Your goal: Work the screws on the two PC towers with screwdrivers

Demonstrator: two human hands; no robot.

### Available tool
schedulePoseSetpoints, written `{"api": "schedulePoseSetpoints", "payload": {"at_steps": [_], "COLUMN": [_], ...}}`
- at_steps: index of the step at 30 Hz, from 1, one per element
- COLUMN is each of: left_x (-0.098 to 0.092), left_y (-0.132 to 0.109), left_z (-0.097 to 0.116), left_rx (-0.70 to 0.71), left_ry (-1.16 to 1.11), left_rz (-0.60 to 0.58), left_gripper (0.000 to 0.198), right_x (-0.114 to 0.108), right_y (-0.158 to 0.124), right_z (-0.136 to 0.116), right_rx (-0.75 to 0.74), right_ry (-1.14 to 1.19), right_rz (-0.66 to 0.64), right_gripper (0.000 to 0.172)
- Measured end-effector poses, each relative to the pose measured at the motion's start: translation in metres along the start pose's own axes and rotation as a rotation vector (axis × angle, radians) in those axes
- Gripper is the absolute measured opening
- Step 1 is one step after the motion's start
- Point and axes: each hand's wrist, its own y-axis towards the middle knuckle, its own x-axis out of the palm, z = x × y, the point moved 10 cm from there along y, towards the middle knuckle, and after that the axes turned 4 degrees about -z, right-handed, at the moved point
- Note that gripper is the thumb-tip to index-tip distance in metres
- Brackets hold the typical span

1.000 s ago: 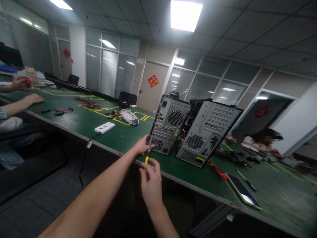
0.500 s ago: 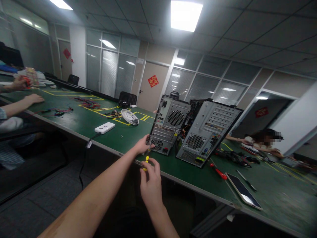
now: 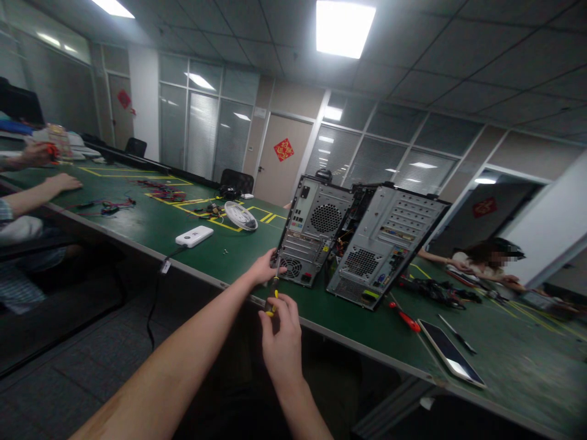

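Note:
My right hand (image 3: 280, 333) pinches the yellow and black handle of a screwdriver (image 3: 274, 294) whose shaft points up at the lower left corner of a grey computer case (image 3: 314, 229). My left hand (image 3: 265, 267) rests against that same corner, fingers curled round the screwdriver's shaft near its tip. The case stands upright on the green table (image 3: 192, 229), rear panel towards me. A second grey computer case (image 3: 385, 244) stands just to its right.
A white power bank (image 3: 194, 236) with a cable and a white round fan (image 3: 241, 216) lie to the left. A red-handled screwdriver (image 3: 405, 318), a phone (image 3: 449, 353) and a pen lie to the right. Other people's arms (image 3: 39, 189) rest far left; another person sits far right.
My right hand's fingers have shifted slightly round the screwdriver handle, as if turning it. The left hand and the cases stay where they were.

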Motion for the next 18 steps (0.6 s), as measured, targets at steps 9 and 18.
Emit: {"api": "schedulePoseSetpoints", "payload": {"at_steps": [9, 18], "left_x": [-0.0008, -0.0013], "left_y": [-0.0011, 0.0003], "left_z": [0.0005, -0.002], "left_rx": [-0.005, 0.004], "left_ry": [-0.016, 0.006], "left_rz": [0.013, 0.015], "left_gripper": [0.088, 0.091], "right_x": [0.0023, 0.0037], "right_y": [0.0, 0.001], "right_z": [-0.0007, -0.0058], "right_rx": [-0.026, -0.061], "right_ry": [-0.023, -0.029], "right_rz": [-0.015, -0.045], "right_gripper": [0.023, 0.026]}}
